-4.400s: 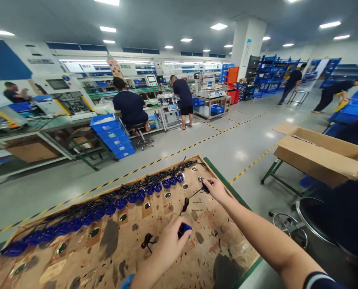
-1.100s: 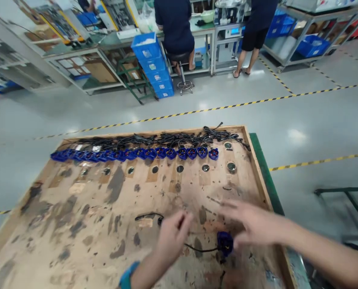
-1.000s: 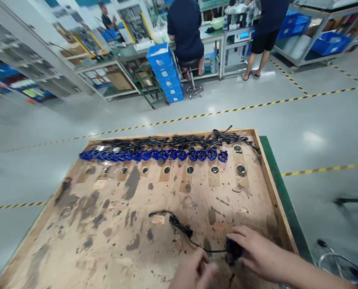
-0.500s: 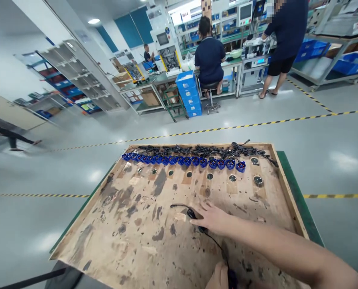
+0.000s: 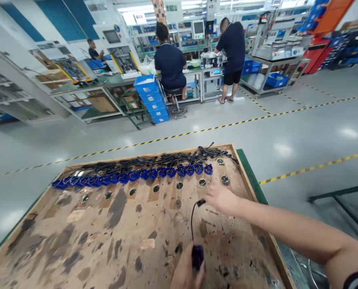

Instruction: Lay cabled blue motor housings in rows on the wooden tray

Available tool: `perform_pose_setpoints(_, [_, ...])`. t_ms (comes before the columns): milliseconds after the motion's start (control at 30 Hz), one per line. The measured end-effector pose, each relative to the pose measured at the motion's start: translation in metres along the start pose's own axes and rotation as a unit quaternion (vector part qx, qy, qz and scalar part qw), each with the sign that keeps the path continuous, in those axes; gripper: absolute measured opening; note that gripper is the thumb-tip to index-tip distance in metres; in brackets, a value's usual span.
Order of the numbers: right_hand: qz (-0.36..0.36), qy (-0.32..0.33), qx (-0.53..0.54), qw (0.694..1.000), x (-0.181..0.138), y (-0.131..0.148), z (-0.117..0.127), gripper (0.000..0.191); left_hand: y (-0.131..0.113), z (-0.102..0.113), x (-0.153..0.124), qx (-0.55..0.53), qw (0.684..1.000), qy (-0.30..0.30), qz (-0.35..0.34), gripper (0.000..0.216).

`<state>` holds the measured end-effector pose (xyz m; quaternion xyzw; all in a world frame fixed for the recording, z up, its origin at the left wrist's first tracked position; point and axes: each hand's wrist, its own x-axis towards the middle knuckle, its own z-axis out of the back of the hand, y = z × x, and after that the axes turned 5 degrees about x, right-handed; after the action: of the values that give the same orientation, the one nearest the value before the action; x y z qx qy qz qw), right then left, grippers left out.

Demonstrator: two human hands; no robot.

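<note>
My left hand, low in the view, is closed around a dark blue round part. A black cable rises from that part and bends toward my right hand. The fingers of my right hand are curled at the cable's dark, thicker end, pinching it; the fingertips are partly hidden and a little blurred. Both hands are over a stained wooden tray. Along its far side stands a row of similar blue round parts, with their black cables heaped behind them.
Round holes with clear tape run across the tray before the blue row. A raised wooden rim edges it, with a green surface beneath. Beyond the floor tape, a seated person and a standing person are near benches and stacked blue bins.
My view has turned right. The right hand has gone from lying spread over the coiled cable to curled at its end, and my left hand with the blue part has come further into view.
</note>
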<state>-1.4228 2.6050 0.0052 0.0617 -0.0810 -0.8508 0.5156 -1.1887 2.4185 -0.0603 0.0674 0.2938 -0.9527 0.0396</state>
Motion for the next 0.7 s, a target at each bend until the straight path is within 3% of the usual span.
perform_pose_setpoints(167, [-0.146,-0.135,0.003,0.980,0.010,-0.095,0.033,0.045,-0.072,-0.011,0.143,0.043,0.991,-0.040,-0.123,0.040])
perform_pose_setpoints(233, [-0.199,-0.150,0.000,0.969,0.022,-0.122,0.039,0.044,-0.103,-0.012,0.191,0.065,0.990,-0.035,-0.119,0.039])
perform_pose_setpoints(333, [-0.257,-0.140,0.017,0.956,0.040,-0.150,0.041,0.036,-0.135,-0.015,0.241,0.089,0.992,-0.024,-0.087,0.036])
perform_pose_setpoints(500, [-0.317,-0.140,0.048,0.937,0.049,-0.176,0.026,0.034,-0.155,-0.019,0.281,0.123,0.989,-0.035,-0.068,0.030])
perform_pose_setpoints(600, [-0.344,-0.142,0.053,0.927,0.036,-0.181,0.012,0.030,-0.159,-0.019,0.288,0.160,0.985,-0.026,-0.065,0.033])
perform_pose_setpoints(700, [-0.361,-0.145,0.056,0.919,0.014,-0.180,0.000,0.036,-0.158,-0.015,0.287,0.192,0.976,-0.039,-0.090,0.050])
